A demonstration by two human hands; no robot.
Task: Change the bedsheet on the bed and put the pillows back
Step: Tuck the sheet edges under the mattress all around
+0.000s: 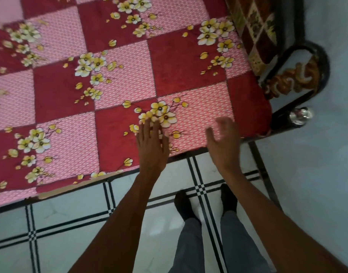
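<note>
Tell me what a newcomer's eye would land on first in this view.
First comes the bedsheet, red and pink checks with yellow flowers, spread across the bed and filling the upper left. Next, the left hand lies flat on it near the front edge, with the right hand open and blurred beside it. At the right, the dark bed frame curves around a gold ornament above the pale floor.

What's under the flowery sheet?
The sheet covers the top. At the far corner a patterned mattress peeks out, and the black frame shows along the edge. The rest is hidden.
</note>
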